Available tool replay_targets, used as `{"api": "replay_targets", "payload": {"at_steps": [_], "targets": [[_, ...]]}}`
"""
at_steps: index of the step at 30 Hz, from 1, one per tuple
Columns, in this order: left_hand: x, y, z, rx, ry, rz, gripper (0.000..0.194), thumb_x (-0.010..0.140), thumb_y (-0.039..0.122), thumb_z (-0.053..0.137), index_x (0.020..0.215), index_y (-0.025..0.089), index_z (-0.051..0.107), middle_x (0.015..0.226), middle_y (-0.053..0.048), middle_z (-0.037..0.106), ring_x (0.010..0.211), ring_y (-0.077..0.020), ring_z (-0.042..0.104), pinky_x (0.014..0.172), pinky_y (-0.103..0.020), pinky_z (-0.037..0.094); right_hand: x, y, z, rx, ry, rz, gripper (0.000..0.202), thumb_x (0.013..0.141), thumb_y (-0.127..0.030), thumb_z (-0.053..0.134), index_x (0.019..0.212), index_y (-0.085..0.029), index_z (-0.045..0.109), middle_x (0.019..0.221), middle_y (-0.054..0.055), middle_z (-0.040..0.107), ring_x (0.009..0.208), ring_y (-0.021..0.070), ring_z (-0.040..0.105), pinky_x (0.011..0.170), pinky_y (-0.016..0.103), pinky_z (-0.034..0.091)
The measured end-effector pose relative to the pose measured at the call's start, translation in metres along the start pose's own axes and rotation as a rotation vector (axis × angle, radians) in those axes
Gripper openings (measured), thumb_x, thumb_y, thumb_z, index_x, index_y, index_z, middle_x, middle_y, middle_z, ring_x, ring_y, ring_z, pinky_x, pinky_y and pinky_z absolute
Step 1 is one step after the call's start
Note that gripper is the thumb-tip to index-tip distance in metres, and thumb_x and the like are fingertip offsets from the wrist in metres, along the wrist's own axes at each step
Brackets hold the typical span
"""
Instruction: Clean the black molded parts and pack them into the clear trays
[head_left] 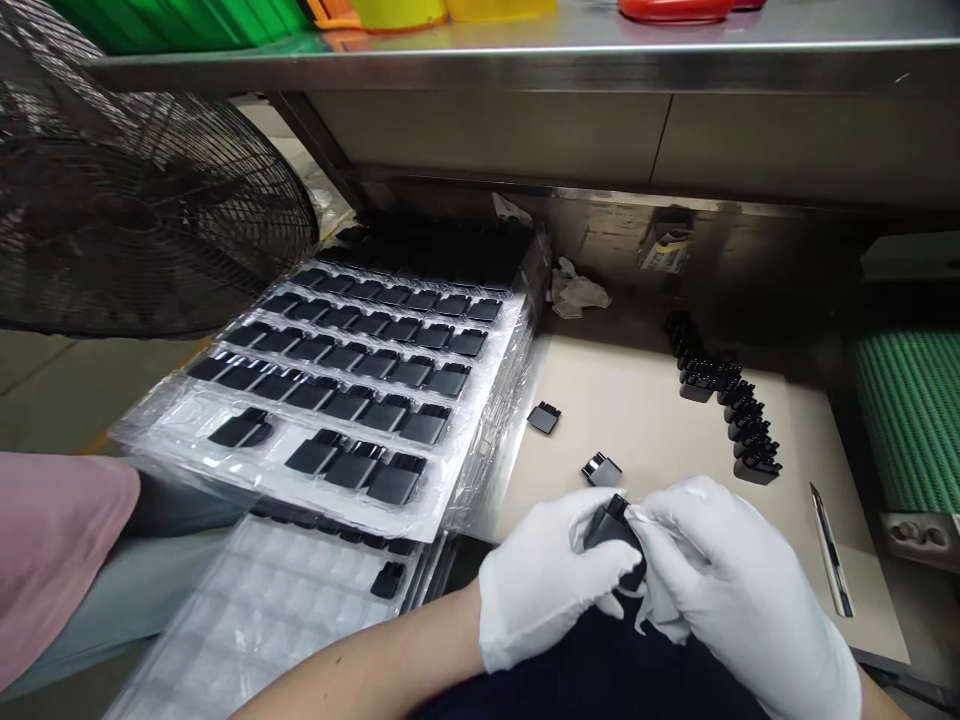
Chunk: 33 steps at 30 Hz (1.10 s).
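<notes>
Both hands wear white gloves and meet at the near edge of the work mat. My left hand is closed around a small black plastic part, which it holds tilted. My right hand pinches a white cloth against the part's right side; its fingertips partly hide the contact. Just beyond the hands lies a black part with a shiny end. Farther left on the mat is another small black part. A staggered line of black parts stands at the right.
Stacked clear plastic trays with rows of black parts stand left of the mat. A lower tray juts out below. A slim knife-like tool lies right. A fan, a person's pink sleeve and a metal shelf surround the bench.
</notes>
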<state>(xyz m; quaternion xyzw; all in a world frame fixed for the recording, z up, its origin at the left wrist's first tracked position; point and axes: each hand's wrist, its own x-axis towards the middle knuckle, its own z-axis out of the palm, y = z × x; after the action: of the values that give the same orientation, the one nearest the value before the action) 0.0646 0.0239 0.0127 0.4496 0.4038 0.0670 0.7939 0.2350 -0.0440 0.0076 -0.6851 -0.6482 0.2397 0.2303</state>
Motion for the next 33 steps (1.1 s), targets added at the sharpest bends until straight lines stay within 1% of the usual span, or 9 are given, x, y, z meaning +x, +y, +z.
{"api": "replay_targets", "payload": {"at_steps": [4,6,10,14,17,21,25,29,33], "targets": [[0.0,-0.001,-0.001,-0.045,-0.009,-0.02,0.021,0.086,0.024,0.064,0.102,0.012,0.063,0.086,-0.004,0.065,0.082,-0.0183,0.07,0.065,-0.023,0.058,0.001,0.007,-0.005,0.094,0.096,0.056,0.029,0.101,-0.037,0.053,0.075,-0.028,0.063,0.054,-0.006,0.061,0.06,0.0163,0.063,0.064,0.033,0.048],[-0.001,-0.001,-0.002,-0.075,-0.02,-0.041,0.025,0.086,0.027,0.065,0.104,0.011,0.061,0.089,-0.007,0.067,0.085,-0.021,0.073,0.065,-0.024,0.059,0.0,0.01,-0.008,0.224,0.15,0.114,0.023,0.101,-0.039,0.056,0.082,-0.028,0.064,0.052,-0.008,0.06,0.054,0.0145,0.062,0.063,0.031,0.049],[-0.002,-0.001,-0.003,-0.092,-0.038,-0.043,0.03,0.086,0.031,0.068,0.107,0.011,0.06,0.093,-0.007,0.065,0.087,-0.0241,0.075,0.065,-0.023,0.059,-0.003,0.01,-0.016,0.384,0.068,0.184,0.02,0.1,-0.04,0.059,0.086,-0.028,0.065,0.051,-0.01,0.06,0.045,0.0121,0.058,0.056,0.029,0.049],[0.0,-0.002,-0.003,-0.079,-0.046,-0.038,0.027,0.087,0.029,0.067,0.106,0.011,0.061,0.091,-0.006,0.065,0.086,-0.0224,0.074,0.064,-0.023,0.059,0.0,0.009,-0.019,0.319,-0.011,0.125,0.026,0.101,-0.042,0.056,0.083,-0.029,0.068,0.051,-0.007,0.061,0.058,0.0148,0.062,0.066,0.03,0.049],[0.0,-0.002,-0.002,-0.038,-0.051,-0.021,0.026,0.088,0.024,0.064,0.111,0.012,0.064,0.092,-0.005,0.066,0.087,-0.0203,0.072,0.064,-0.023,0.059,0.005,0.009,-0.018,0.197,-0.018,0.031,0.023,0.1,-0.036,0.058,0.081,-0.03,0.07,0.069,-0.005,0.068,0.073,0.0145,0.064,0.069,0.029,0.048],[-0.002,0.002,0.0,0.034,-0.044,-0.006,0.033,0.086,0.016,0.059,0.119,0.017,0.067,0.09,-0.002,0.065,0.085,-0.017,0.068,0.065,-0.024,0.059,0.011,0.004,-0.016,0.135,-0.052,-0.043,0.025,0.099,-0.031,0.055,0.08,-0.03,0.07,0.079,-0.004,0.067,0.072,0.0127,0.062,0.065,0.027,0.047],[-0.002,0.003,0.0,0.048,-0.032,-0.026,0.041,0.086,0.017,0.059,0.126,0.017,0.064,0.093,-0.003,0.066,0.086,-0.018,0.069,0.066,-0.026,0.059,0.009,0.003,-0.019,0.141,-0.043,-0.008,0.025,0.1,-0.034,0.055,0.08,-0.03,0.07,0.076,-0.004,0.068,0.073,0.0142,0.063,0.068,0.028,0.048],[0.004,-0.011,-0.003,0.023,0.094,-0.098,0.063,0.082,0.021,0.065,0.142,0.013,0.049,0.11,-0.01,0.068,0.088,-0.0209,0.07,0.071,-0.032,0.06,0.006,0.035,-0.014,0.096,0.046,0.157,0.027,0.101,-0.041,0.054,0.082,-0.028,0.069,0.07,-0.002,0.069,0.075,0.0183,0.064,0.071,0.031,0.049],[0.014,-0.028,-0.008,0.188,0.2,-0.041,0.059,0.082,0.022,0.063,0.14,0.016,0.051,0.123,-0.013,0.066,0.092,-0.0226,0.069,0.075,-0.036,0.058,0.004,0.091,0.011,-0.148,0.081,0.263,0.028,0.099,-0.033,0.05,0.078,-0.023,0.065,0.083,0.004,0.069,0.082,0.0223,0.065,0.073,0.035,0.049]]}}
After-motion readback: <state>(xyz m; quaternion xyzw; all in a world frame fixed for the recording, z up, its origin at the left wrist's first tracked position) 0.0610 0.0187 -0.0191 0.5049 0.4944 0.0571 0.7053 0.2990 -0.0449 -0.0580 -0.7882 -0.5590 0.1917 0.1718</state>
